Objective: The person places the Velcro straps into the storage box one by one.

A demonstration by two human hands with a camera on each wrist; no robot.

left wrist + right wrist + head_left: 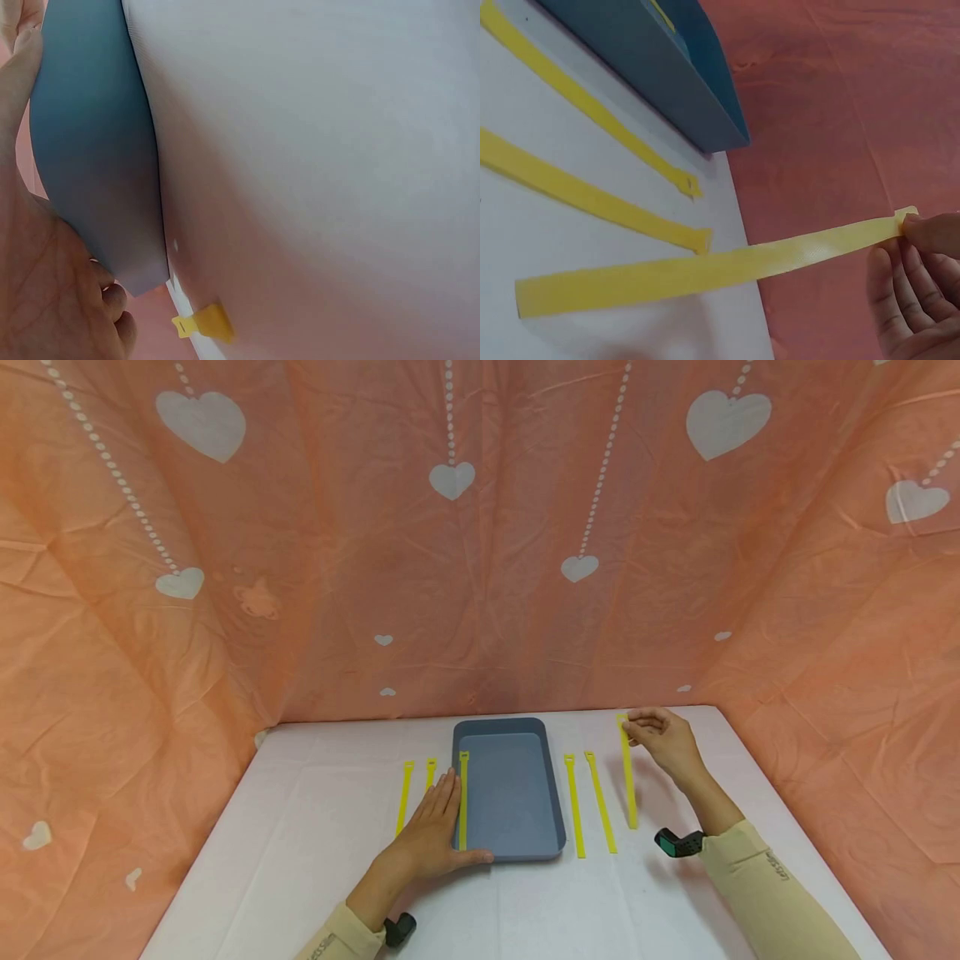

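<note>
In the head view my left hand (429, 837) rests against the left wall and front left corner of a grey-blue tray (555, 802), fingers straight and thumb along the front edge. A yellow cable tie (463, 802) with a slotted head lies inside along the tray's left side. My right hand (667, 742) pinches the head end of another yellow cable tie (630, 785) between thumb and fingers, to the right of the tray. In the right wrist view this held cable tie (667, 277) slants from the fingertips, its tail low over the white cloth.
Two yellow cable ties (575, 810) (602, 806) lie right of the tray. Left of it lie two more cable ties (405, 793) (431, 770), partly covered by my left hand. A white cloth (300, 827) covers the table; a pink heart-patterned curtain (510, 610) surrounds it.
</note>
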